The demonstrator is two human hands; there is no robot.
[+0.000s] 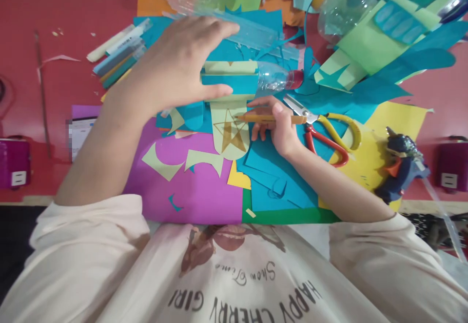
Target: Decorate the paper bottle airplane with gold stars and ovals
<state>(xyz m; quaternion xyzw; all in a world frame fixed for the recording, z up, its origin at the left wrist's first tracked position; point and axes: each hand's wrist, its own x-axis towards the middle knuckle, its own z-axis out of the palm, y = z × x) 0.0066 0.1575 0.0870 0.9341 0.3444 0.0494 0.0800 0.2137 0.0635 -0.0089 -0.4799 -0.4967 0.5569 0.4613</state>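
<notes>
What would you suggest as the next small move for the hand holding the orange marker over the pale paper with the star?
Probably bring the marker tip back onto the star and keep colouring. The right hand holds it flat, tip at the star's upper edge, and the star looks only partly filled, while the left hand steadies the bottle.

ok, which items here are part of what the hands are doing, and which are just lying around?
In use:
- left hand, spread over the clear plastic bottle
- right hand, holding an orange marker
- pale paper piece with a drawn star

Lying about:
- scissors
- glue gun
- bunch of markers
- purple sheet
</notes>
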